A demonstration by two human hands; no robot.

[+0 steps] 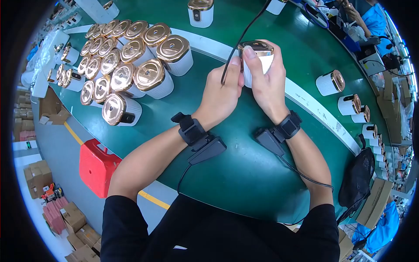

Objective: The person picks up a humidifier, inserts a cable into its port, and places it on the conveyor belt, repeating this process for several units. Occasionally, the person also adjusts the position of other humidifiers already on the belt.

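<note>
My right hand (pixel 268 83) is wrapped round a white ribbed canister (pixel 266 61) with a shiny gold lid, its thumb over the near side and its fingers on the far side. Close against the canister's left side, my left hand (pixel 222 89) is closed, thumb and fingers pressed together. A black cable (pixel 240 41) comes down from above and runs into this left hand; its end is hidden by the fingers. Left of my hands stands a dense group of similar canisters (pixel 152 81) with gold lids, some showing a dark oval panel.
A pale strip (pixel 305 98) crosses the green table (pixel 218 187). More canisters (pixel 330 83) line the right side, with another (pixel 200 13) at the far side. A black mesh pouch (pixel 358 177) lies at the right edge. A red stool (pixel 96 168) stands on the floor at left.
</note>
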